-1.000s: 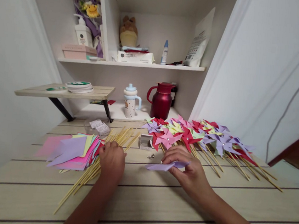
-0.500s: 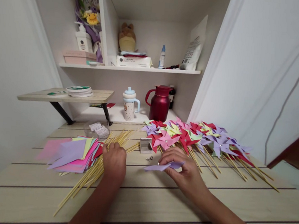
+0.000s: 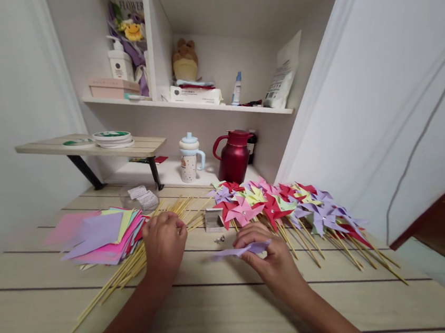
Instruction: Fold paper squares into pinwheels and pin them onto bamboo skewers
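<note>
My left hand [image 3: 165, 242] is closed in a pinch over a bundle of thin bamboo sticks [image 3: 132, 265]. One stick slants up and away from its fingertips, apart from the others. Between the thumb and fingers of my right hand [image 3: 263, 250] is a folded lilac paper pinwheel [image 3: 243, 250], held above the table. A few small metal fasteners [image 3: 219, 239] lie just beyond it, in front of a small open grey box [image 3: 214, 220]. Finished pinwheels on sticks [image 3: 273, 209], in red, pink, yellow and lilac, are piled behind my right hand.
Coloured paper squares [image 3: 99, 238] lie left of the sticks, near a clear container [image 3: 139, 197]. A small raised stand [image 3: 145, 148] is at the back left. A cup with a blue handle [image 3: 188, 163] and a red jug [image 3: 234, 160] stand at the back, under a shelf [image 3: 197, 105].
My left hand has lifted slightly, and a single stick now angles out from its fingers. The lilac pinwheel has tilted a little in my right hand. The view has shifted slightly.
</note>
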Action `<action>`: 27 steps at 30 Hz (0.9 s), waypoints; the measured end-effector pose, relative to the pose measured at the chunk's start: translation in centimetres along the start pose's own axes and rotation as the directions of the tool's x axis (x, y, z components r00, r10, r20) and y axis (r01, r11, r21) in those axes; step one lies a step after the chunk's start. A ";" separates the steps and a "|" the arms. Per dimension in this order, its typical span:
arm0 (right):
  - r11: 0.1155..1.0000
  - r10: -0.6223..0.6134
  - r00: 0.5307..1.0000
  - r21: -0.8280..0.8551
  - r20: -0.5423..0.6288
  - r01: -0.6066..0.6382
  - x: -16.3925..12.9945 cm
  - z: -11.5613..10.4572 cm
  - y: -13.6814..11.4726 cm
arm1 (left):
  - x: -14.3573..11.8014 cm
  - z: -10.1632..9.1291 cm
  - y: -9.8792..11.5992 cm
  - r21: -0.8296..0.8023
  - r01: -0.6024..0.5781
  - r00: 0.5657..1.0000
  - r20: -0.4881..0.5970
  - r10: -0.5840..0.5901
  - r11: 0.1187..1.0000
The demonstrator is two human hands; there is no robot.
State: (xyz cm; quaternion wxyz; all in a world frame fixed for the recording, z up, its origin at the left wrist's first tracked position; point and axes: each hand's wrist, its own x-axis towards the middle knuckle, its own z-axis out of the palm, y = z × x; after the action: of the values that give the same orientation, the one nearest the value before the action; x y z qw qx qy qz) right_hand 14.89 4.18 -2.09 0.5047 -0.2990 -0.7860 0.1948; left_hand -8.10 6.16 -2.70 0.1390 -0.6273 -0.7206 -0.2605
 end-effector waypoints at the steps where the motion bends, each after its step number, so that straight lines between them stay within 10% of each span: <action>1: 1.000 0.005 1.000 0.000 -0.001 -0.005 0.0 0.0 0.0 | -0.1 -0.2 0.3 -0.028 -0.008 1.000 -0.003 0.008 1.000; 10: 0.998 0.040 0.999 0.050 -0.018 -0.039 0.0 -0.1 -0.2 | -1.2 -0.1 1.6 -0.321 -0.002 0.987 0.151 0.053 0.947; 15: 0.827 0.450 0.888 0.422 -0.099 -0.372 0.0 -0.3 1.2 | -1.2 -0.8 2.6 -0.543 0.141 0.939 0.339 0.062 0.828; 21: 0.625 0.507 0.850 0.739 -0.143 -0.249 0.9 -0.6 1.1 | -2.2 -1.1 4.1 -0.657 0.264 0.828 0.530 0.183 0.706; 27: 0.604 0.508 0.840 0.774 -0.191 -0.189 1.1 -0.8 0.5 | -3.0 -0.4 4.4 -0.642 0.195 0.852 0.485 0.196 0.741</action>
State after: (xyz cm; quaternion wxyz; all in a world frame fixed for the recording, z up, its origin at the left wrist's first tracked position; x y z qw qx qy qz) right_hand 15.46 5.33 -1.30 0.6781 -0.2563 -0.4476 0.5236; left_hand -3.34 3.83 -3.08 -0.2975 -0.6808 -0.5871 -0.3213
